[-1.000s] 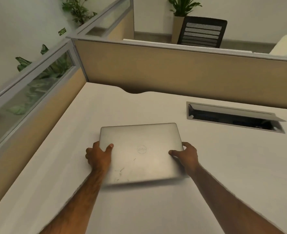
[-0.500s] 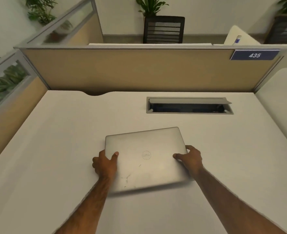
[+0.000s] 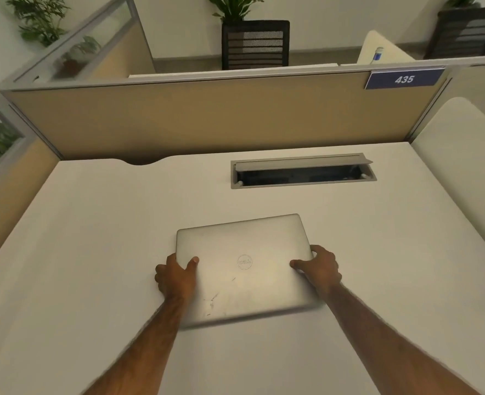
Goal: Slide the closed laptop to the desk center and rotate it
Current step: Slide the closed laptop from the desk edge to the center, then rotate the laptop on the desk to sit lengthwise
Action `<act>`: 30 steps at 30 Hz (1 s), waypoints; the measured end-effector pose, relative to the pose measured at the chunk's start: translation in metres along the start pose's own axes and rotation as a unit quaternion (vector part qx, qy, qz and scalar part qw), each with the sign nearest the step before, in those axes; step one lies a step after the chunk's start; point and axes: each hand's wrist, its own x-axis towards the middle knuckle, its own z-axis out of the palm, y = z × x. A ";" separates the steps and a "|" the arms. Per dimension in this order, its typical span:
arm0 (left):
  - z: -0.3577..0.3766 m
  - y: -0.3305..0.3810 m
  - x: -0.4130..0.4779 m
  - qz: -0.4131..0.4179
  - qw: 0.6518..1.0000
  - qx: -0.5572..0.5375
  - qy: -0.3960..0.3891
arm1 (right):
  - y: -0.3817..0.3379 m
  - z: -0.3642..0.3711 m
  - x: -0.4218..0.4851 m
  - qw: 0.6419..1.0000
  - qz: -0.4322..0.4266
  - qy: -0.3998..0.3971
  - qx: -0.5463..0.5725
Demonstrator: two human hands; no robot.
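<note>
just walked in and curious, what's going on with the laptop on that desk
A person is gripping a closed silver laptop by its two sides, the left hand on the left edge and the right hand on the right edge, thumbs on the lid. It lies flat on the white desk, roughly mid-desk and turned slightly askew to the desk's edge. An open cable tray sits behind it, below the partition with a sign reading 435.

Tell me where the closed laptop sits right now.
In the head view the laptop lies flat on the desk, near its middle, just in front of the cable tray, gripped by both hands.
</note>
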 end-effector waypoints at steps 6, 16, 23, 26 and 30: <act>0.000 0.000 0.007 0.012 1.000 0.011 -0.017 | 0.001 0.005 0.001 1.000 -0.002 0.015 -0.001; -0.003 0.005 0.017 0.019 0.999 0.021 -0.044 | 0.003 0.006 0.000 1.000 -0.002 0.012 0.026; -0.002 0.006 0.015 0.018 0.999 0.022 -0.042 | 0.002 0.004 0.002 1.000 -0.006 0.012 0.022; -0.004 0.008 0.017 0.001 0.999 -0.001 -0.054 | 0.000 0.005 0.004 0.999 -0.002 0.019 0.025; -0.007 0.004 0.015 -0.003 0.998 -0.033 -0.060 | -0.002 0.006 0.007 0.999 -0.004 0.031 0.035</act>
